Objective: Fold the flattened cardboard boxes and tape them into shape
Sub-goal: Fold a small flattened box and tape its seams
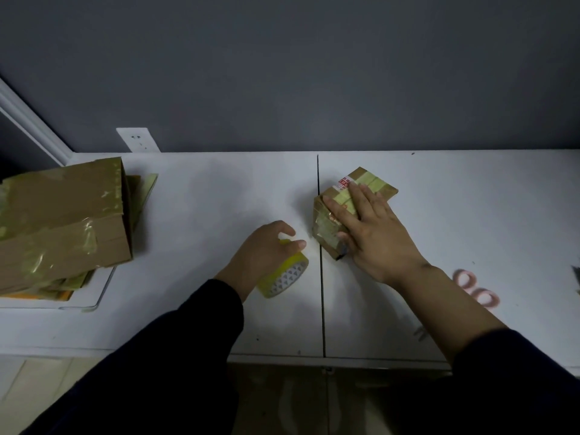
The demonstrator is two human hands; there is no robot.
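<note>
One box right of the seam, long axis slanting far-right, my right hand flat on it. My left hand grips the one tape roll.

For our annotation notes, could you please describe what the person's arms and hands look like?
Both arms wear dark long sleeves. The left sleeve reaches the wrist; the right sleeve ends higher, baring the forearm. The left hand and right hand are ungloved, no rings or watch visible.

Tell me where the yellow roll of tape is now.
In the head view, the yellow roll of tape lies on the white table just left of its seam, gripped by the left hand, with the small taped cardboard box to its right.
</note>
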